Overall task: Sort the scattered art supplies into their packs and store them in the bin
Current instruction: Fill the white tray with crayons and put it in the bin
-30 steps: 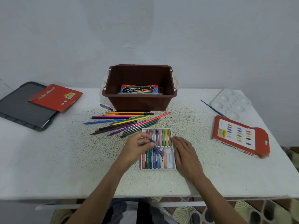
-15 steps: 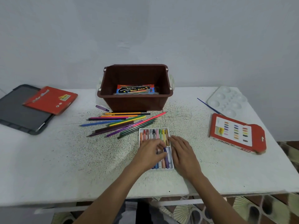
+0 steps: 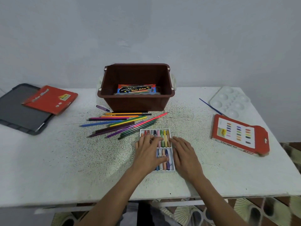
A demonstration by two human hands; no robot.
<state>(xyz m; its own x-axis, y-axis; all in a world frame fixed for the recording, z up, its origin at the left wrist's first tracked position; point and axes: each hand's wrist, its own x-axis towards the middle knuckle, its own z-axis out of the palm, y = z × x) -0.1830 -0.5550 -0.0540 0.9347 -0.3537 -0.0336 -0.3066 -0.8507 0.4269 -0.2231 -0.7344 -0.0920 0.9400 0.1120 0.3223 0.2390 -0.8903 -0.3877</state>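
Where the left hand (image 3: 149, 152) meets the work, its fingers (image 3: 154, 139) lie nearly straight and spread, palm down. Their tips rest on the far row of oil pastels (image 3: 164, 138), and the thumb reaches right across the near row; nothing is pinched or curled round. The right hand (image 3: 184, 154) is likewise flat and relaxed, its fingers (image 3: 176, 141) together and pointing far-left. It lies on the table (image 3: 65, 160) along the right rim of the white pastel tray (image 3: 156, 129), touching it. Both wrists are low, and the bare forearms run back from the tray to the table's near edge, one on each side. The tray sits near-centre, with sticks showing in both rows between the hands. Just beyond it loose coloured pencils (image 3: 120, 123) lie fanned, and a stray purple crayon (image 3: 102, 108) lies beside the brown bin (image 3: 135, 103), which holds a watercolour box (image 3: 136, 89). At right, well apart, lie the red pastel sleeve (image 3: 239, 134), a white palette (image 3: 229, 101) and a blue brush (image 3: 210, 106). At far left a red pack (image 3: 50, 99) rests on a dark board (image 3: 14, 110).
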